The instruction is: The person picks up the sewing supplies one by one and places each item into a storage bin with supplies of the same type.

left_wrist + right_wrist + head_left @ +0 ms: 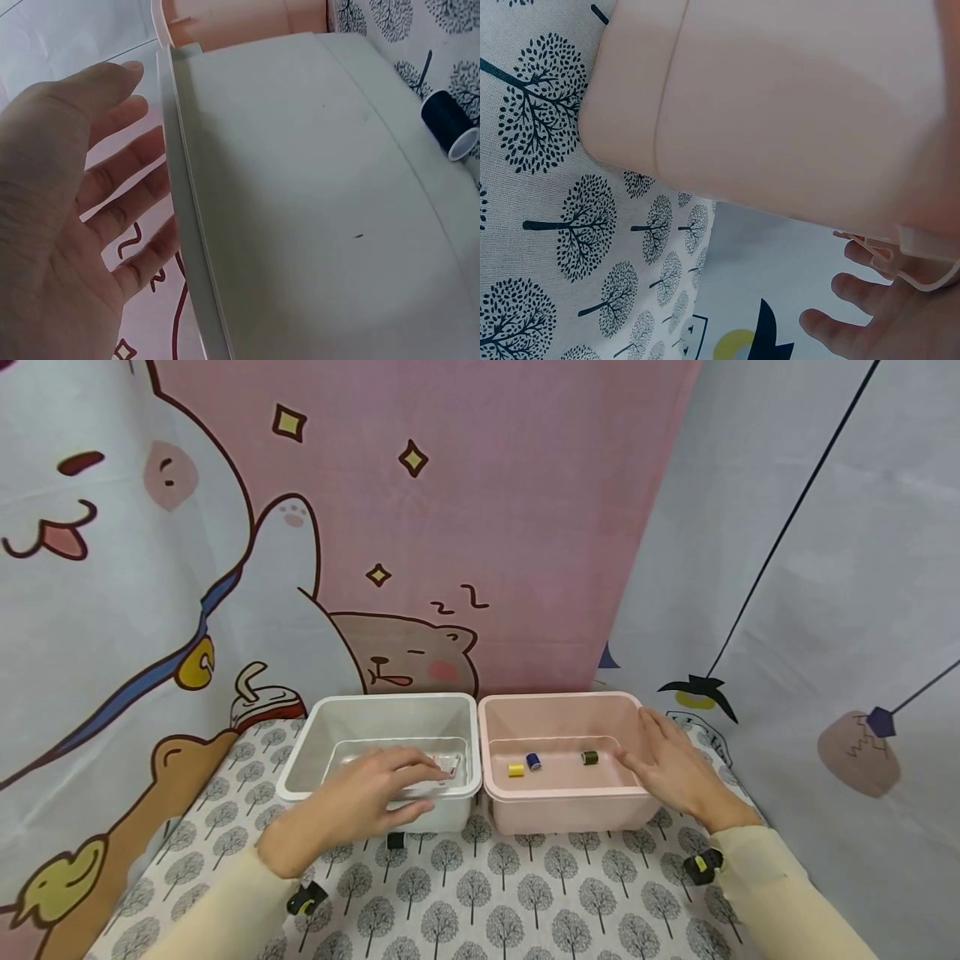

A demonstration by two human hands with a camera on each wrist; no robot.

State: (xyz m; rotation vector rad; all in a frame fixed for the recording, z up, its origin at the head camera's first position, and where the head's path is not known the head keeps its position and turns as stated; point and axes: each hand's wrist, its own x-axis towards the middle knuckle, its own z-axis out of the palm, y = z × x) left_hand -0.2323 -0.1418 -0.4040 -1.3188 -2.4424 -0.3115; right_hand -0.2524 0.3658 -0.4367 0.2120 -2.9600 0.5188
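My left hand [375, 787] hangs over the front of the white bin [303, 745], its fingers spread and relaxed; in the left wrist view no object shows in it. A small pale item with red marks [455, 766] shows inside the bin near its fingertips, partly hidden. On the cloth before the bin lies a black thread spool [448, 124]. My right hand [675, 766] is at the right rim of the pink bin [570, 810], thumb on the inner side, fingers extended. That bin holds a yellow spool [516, 770], a blue spool [533, 762] and a dark green spool [590, 757].
Both bins stand side by side on a table with a tree-print cloth [472, 893]. Behind it hangs a cartoon-print curtain [510, 527], and a pale one [825, 568] hangs at the right. A small black device is strapped at each wrist.
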